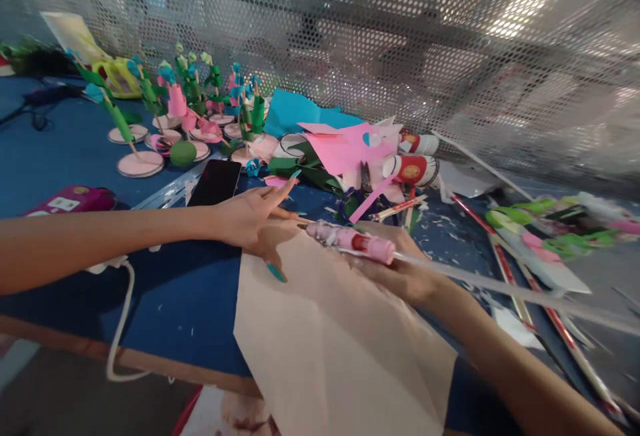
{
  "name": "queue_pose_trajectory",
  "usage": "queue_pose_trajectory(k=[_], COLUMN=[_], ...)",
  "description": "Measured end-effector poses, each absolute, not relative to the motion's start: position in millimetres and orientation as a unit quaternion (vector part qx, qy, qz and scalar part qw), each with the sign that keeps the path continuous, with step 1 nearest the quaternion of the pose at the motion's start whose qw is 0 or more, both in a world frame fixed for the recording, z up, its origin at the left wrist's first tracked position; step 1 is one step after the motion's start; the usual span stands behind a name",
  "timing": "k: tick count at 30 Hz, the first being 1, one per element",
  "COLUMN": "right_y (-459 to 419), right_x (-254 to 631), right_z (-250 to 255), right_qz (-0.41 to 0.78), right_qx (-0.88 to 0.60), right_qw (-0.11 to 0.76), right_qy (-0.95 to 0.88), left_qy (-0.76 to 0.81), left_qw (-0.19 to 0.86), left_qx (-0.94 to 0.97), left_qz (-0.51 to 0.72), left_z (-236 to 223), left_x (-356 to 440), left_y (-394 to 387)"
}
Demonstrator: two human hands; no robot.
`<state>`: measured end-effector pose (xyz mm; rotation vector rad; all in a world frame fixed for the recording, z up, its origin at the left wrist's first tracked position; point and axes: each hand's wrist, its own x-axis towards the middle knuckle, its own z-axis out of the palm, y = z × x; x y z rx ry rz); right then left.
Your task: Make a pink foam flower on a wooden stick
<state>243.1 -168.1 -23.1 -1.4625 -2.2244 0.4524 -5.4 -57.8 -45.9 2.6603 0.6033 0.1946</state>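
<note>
My right hand [407, 273] is closed around a pink hot glue gun [350, 239], with its dark tip pointing left. A long translucent glue stick [475, 276] trails from the back of the gun to the right edge. Beneath both hands lies a large pale sheet of paper [330, 336], its lower part hanging over the table edge. My left hand [257, 219] is open, fingers spread, over the sheet's upper left corner near the gun's tip. Part of my right hand's grip is hidden by the gun and paper.
Paper flowers on round bases [141, 163] stand at the back left. A black phone [216, 181] lies beside my left hand. Beyond the sheet are pink paper [345, 146], paper cups [413, 169] and scissors [353, 203]. Red-and-white strips [505, 269] lie right; a perforated metal screen [350, 29] rises behind.
</note>
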Motion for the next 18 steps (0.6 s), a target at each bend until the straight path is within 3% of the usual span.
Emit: queue_pose_trajectory(k=[5, 18], right_y=[-161, -153], right_x=[236, 239], right_z=[-30, -39], right_qz=[0.127, 0.123], right_qx=[-0.51, -0.516], right_qw=[0.168, 0.197], right_qy=[-0.834, -0.825], left_qy=[0.215, 0.205], left_qw=[0.216, 0.223], left_qx=[0.95, 0.95], left_qz=[0.072, 0.077], left_z=[-49, -50], left_x=[-4, -5], left_y=[-56, -55])
